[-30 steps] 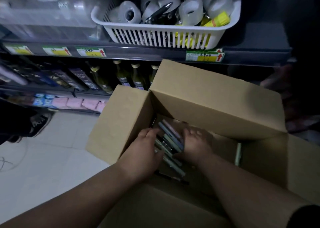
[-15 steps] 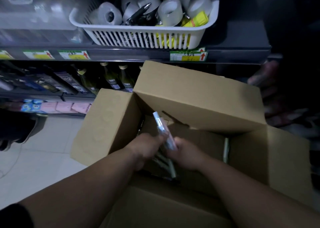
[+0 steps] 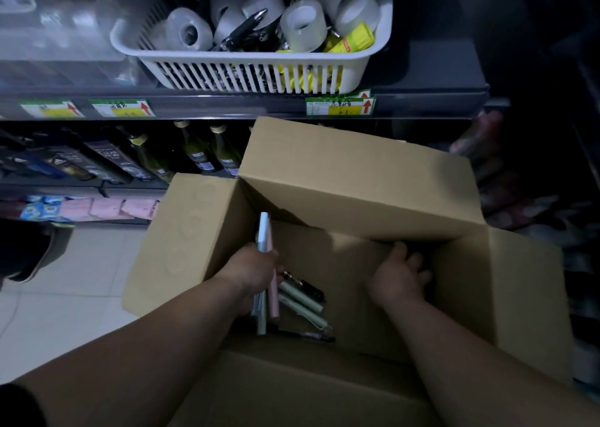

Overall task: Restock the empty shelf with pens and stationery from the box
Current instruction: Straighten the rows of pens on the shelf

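An open cardboard box (image 3: 363, 179) stands in front of me, flaps spread. My left hand (image 3: 251, 270) grips a bundle of pens (image 3: 264, 235), pale blue and pink, held upright at the box's left side. Several loose pens (image 3: 302, 300), green and black, lie on the box floor just right of that hand. My right hand (image 3: 399, 274) reaches into the right part of the box with fingers spread and relaxed, holding nothing. On the shelf above sits a white slotted basket (image 3: 246, 75) with tape rolls (image 3: 302, 24), black pens and yellow packs.
The dark shelf edge (image 3: 227, 106) carries green and yellow price labels. Bottles (image 3: 194, 153) and dark boxed goods fill the lower shelf at left. A clear plastic bin (image 3: 55, 27) sits left of the basket. White floor tiles (image 3: 65, 280) and a shoe (image 3: 35, 257) lie at left.
My left hand has taken the pen bundle alone and lifted it upright. My right hand let go of it and moved right, deeper into the box. The view has shifted closer.
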Demonstrator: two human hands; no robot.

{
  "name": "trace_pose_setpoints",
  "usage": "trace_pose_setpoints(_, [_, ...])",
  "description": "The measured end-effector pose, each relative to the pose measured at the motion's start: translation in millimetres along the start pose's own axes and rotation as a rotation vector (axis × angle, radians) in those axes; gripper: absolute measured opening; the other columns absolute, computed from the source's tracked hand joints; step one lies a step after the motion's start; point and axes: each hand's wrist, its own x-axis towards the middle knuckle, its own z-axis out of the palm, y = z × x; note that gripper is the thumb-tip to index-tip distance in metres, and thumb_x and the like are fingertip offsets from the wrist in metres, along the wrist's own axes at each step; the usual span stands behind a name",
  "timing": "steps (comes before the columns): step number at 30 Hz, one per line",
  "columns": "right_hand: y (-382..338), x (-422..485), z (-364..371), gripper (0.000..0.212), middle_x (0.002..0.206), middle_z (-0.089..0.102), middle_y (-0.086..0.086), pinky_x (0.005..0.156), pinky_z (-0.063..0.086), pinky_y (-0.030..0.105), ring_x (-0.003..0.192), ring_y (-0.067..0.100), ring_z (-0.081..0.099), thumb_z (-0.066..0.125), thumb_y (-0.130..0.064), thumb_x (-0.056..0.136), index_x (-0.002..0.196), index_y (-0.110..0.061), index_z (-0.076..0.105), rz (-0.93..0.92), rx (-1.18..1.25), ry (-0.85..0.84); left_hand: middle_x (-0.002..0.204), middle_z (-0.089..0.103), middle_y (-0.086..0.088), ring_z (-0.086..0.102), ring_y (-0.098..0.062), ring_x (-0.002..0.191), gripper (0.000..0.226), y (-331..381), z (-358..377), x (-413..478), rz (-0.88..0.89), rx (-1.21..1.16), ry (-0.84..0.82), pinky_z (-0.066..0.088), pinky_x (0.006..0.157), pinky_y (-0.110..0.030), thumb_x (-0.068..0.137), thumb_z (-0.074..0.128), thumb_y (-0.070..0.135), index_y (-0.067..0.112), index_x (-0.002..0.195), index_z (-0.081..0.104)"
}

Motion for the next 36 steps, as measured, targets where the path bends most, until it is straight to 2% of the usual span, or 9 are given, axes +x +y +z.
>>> trace_pose_setpoints(4, [-0.5,1.8,6.1,0.032,0.136,0.034,0.021,0.099,0.038,0.047,0.124,0.040,0.035,0.032,-0.008,0.097,0.128,-0.008,0.034,-0.120,-0.164,0.172,0.090,0.064,-0.010,0.061,-0.017,0.074,0.014,-1.1,-7.6,2.1,0.039,-0.001,0.004,0.048,0.062,-0.026,0.100,0.045,0.019,0.008,0.110,0.048])
trace_pose_setpoints(9, [4.9,-1.1,3.5,0.035,0.134,0.032,0.019,0.097,0.040,0.047,0.123,0.039,0.035,0.054,-0.015,0.095,0.123,-0.011,0.033,-0.132,-0.097,0.189,0.086,0.063,-0.007,0.061,-0.014,0.069,0.011,-4.9,-8.2,3.4,0.054,0.014,0.007,0.044,0.057,-0.024,0.100,0.046,0.016,0.010,0.109,0.047])
trace_pose_setpoints(13, [6.1,-2.0,2.6,0.034,0.133,0.034,0.024,0.099,0.038,0.044,0.117,0.045,0.042,0.051,-0.002,0.092,0.124,-0.004,0.038,-0.137,0.024,0.185,0.090,0.064,-0.014,0.064,-0.030,0.091,0.008,-7.8,-8.9,5.2,0.008,0.053,0.012,0.051,0.091,-0.045,0.095,0.051,0.007,0.004,0.100,0.055])
trace_pose_setpoints(15, [5.1,-1.7,3.9,0.031,0.131,0.035,0.026,0.098,0.039,0.042,0.113,0.046,0.046,0.043,0.003,0.092,0.123,-0.001,0.041,-0.154,0.081,0.185,0.097,0.064,-0.022,0.063,-0.036,0.099,0.003,-6.9,-9.4,2.4,-0.026,0.057,0.007,0.048,0.096,-0.050,0.091,0.055,0.004,0.004,0.092,0.058])
trace_pose_setpoints(20, [-4.1,-7.2,8.8,0.057,0.133,0.047,0.025,0.097,0.042,0.035,0.122,0.039,0.048,0.070,-0.005,0.081,0.130,0.001,0.042,-0.098,0.161,0.017,0.104,0.066,-0.022,0.065,-0.027,0.085,0.019,-3.8,-10.9,-4.7,-0.025,-0.002,-0.085,0.054,0.079,-0.039,0.091,0.058,0.005,0.000,0.110,0.057])
trace_pose_setpoints(23, [-21.0,-20.3,-0.9,0.040,0.117,0.066,0.013,0.087,0.051,0.033,0.106,0.027,0.062,0.071,-0.009,0.081,0.121,-0.008,0.062,-0.118,0.419,-0.167,0.102,0.068,-0.016,0.065,-0.026,0.090,0.010,2.2,-11.3,-15.4,0.003,-0.077,-0.161,0.053,0.084,-0.043,0.093,0.055,0.005,0.004,0.103,0.059])
trace_pose_setpoints(29, [-32.2,-73.5,-50.2,0.021,0.086,0.067,0.007,0.059,0.054,0.028,0.072,0.015,0.063,0.061,-0.008,0.088,0.108,-0.015,0.065,-0.083,1.020,-0.426,0.098,0.070,-0.012,0.065,-0.022,0.086,0.022,26.4,-7.0,-49.2,0.049,-0.192,-0.356,0.053,0.077,-0.037,0.094,0.054,0.005,0.003,0.114,0.060])
trace_pose_setpoints(33, [-8.9,-124.1,-73.9,0.012,0.072,0.066,0.001,0.054,0.050,0.026,0.060,0.012,0.059,0.063,-0.015,0.091,0.101,-0.011,0.067,-0.103,1.241,-0.274,0.111,0.067,-0.018,0.064,-0.031,0.103,0.022,41.0,1.0,-80.0,0.102,-0.102,-0.486,0.052,0.087,-0.045,0.095,0.054,0.011,0.004,0.115,0.060])
trace_pose_setpoints(36, [20.2,-170.3,-82.9,0.014,0.071,0.069,-0.001,0.060,0.051,0.027,0.065,0.013,0.062,0.067,-0.026,0.089,0.091,-0.013,0.072,-0.143,1.273,-0.033,0.097,0.067,-0.016,0.063,-0.033,0.095,0.011,45.1,11.1,-113.1,0.169,-0.010,-0.570,0.049,0.094,-0.050,0.094,0.056,0.012,0.008,0.101,0.064])
